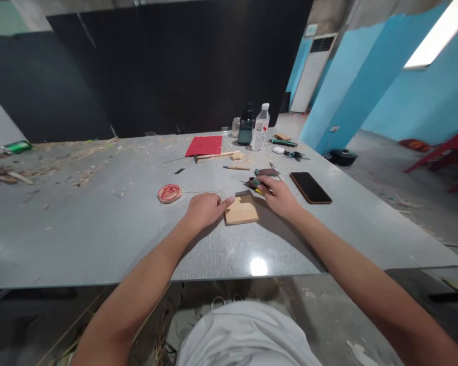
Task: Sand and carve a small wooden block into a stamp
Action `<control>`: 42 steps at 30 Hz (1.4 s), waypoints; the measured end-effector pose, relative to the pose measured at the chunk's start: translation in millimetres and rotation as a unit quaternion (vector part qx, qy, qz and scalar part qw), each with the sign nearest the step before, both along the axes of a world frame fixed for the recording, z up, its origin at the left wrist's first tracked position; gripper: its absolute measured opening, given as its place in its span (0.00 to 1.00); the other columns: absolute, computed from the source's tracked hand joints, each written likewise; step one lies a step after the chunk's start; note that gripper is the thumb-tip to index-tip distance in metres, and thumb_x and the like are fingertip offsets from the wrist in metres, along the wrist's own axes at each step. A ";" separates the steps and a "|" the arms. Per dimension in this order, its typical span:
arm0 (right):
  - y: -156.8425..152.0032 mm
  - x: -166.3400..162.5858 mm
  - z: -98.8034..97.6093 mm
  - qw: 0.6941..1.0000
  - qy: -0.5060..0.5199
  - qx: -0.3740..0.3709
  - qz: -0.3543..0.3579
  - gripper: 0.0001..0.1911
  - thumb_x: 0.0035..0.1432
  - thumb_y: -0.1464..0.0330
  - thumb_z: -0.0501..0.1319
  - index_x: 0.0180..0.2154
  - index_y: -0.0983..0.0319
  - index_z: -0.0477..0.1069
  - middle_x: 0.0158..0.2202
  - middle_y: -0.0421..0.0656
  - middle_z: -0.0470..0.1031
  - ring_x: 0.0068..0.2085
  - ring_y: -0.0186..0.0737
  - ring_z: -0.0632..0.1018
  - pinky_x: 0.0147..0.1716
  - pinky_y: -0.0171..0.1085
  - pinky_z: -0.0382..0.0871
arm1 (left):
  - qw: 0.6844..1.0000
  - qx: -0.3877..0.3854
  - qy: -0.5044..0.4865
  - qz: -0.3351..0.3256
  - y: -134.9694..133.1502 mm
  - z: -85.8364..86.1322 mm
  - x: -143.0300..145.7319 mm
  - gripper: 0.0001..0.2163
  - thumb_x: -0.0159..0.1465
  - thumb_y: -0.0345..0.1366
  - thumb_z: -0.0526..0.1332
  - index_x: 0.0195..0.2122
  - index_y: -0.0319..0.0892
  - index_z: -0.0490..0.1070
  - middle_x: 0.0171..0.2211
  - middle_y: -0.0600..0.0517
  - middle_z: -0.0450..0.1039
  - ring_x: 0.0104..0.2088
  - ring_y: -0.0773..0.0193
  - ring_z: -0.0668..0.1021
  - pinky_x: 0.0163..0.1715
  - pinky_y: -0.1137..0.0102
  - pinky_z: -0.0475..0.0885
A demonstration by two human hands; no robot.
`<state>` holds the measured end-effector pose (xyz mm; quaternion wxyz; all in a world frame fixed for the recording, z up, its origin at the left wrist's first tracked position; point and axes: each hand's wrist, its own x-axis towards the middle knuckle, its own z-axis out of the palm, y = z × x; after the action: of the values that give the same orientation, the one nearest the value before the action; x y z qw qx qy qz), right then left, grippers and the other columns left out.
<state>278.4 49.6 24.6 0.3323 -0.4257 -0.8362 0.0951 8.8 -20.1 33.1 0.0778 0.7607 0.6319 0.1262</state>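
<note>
A small, flat, pale wooden board (pixel 241 210) lies near the front of the grey table (pixel 145 244). My left hand (pixel 206 209) is at its left side, thumb pressed on the upper left corner and the other fingers curled. Just past the board's upper right corner, the fingers of my right hand (pixel 278 195) close on a small dark object with green and yellow parts (pixel 256 184); its kind is partly hidden by the fingers. A thin wooden-handled carving tool (pixel 237 168) lies beyond. Left of my left hand rests a round wooden piece with a red carved design (pixel 169 193).
A phone (pixel 311 187) lies right of my right hand. Farther back are a red sheet (pixel 204 146), a clear water bottle (pixel 260 128), a dark bottle (pixel 246 127) and a wooden-handled hammer (pixel 213 156). Wood shavings and a green packet (pixel 17 147) are at the left.
</note>
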 end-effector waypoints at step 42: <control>-3.1 -2.2 -2.4 1.000 0.019 -0.005 0.012 0.15 0.70 0.69 0.56 0.51 0.62 0.79 0.42 0.51 0.84 0.39 0.51 0.80 0.40 0.42 0.67 | 0.979 0.104 0.073 -0.158 -2.6 -3.7 13.6 0.16 0.76 0.49 0.59 0.53 0.47 0.81 0.50 0.46 0.77 0.51 0.48 0.76 0.51 0.53 0.70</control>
<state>276.2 46.5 22.2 0.3445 -0.4154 -0.8345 0.1114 22.3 -22.7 29.4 -0.0294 0.8621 0.4909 0.1219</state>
